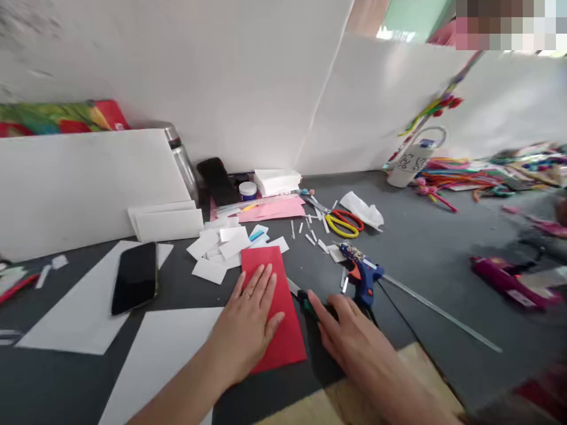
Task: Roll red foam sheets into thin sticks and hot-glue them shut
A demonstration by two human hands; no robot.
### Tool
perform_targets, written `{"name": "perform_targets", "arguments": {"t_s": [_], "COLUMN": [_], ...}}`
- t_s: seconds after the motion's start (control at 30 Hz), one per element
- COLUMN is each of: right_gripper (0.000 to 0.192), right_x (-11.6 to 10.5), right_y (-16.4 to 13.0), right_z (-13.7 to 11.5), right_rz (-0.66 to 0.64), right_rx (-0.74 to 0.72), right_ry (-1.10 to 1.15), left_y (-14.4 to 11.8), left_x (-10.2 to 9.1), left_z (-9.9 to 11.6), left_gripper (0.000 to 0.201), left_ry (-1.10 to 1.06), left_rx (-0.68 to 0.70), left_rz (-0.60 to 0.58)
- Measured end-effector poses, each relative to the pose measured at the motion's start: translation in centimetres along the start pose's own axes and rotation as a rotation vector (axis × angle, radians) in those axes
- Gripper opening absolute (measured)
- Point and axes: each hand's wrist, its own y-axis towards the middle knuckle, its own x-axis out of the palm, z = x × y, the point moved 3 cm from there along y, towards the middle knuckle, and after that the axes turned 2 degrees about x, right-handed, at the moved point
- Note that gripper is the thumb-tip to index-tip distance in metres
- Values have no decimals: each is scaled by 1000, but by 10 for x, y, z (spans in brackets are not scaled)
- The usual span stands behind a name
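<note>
A folded red sheet of paper [287, 330] lies lengthwise on the dark tabletop. My left hand [252, 319] presses flat on it, fingers stretched out and a ring on one of them. Just right of the paper, my right hand [349, 330] is closed round the dark green and black handle of a knife [294, 288]. Its pale blade points toward the paper's right edge; part of the handle is hidden by my fingers. Beyond the paper sit several small white paper pieces [210, 270].
A blue glue gun [367, 280] with a long clear stick stands right of centre, its cord trailing forward. Scissors [343, 224] lie behind it. A phone [135, 278] rests on white paper at left. A magenta tool [511, 283] and a bottle [410, 165] are at right.
</note>
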Motion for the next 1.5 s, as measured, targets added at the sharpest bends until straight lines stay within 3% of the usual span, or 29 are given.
{"name": "perform_targets", "arguments": {"t_s": [0.2, 0.4, 0.6, 0.73, 1.13, 1.5], "right_gripper": [54, 65, 65, 63, 56, 49], "right_x": [0, -4, 1, 2, -2, 1], "right_y": [10, -22, -36, -27, 7, 43], "right_z": [-4, -9, -12, -11, -4, 4], "right_rz": [-20, -85, -119, -104, -60, -21], "right_rx": [10, -15, 19, 17, -9, 0], "right_ry": [-7, 72, 121, 97, -18, -90], "left_y": [-1, 1, 3, 1, 3, 3], "left_x": [-8, -32, -5, 4, 0, 2], "left_z": [-2, -5, -12, -14, -13, -12], "left_gripper": [59, 42, 54, 59, 58, 61], "left_ry": [-76, -224, -96, -83, -50, -34], "left_rx": [18, -22, 38, 23, 23, 22], "left_rz": [17, 37, 51, 29, -25, 13]}}
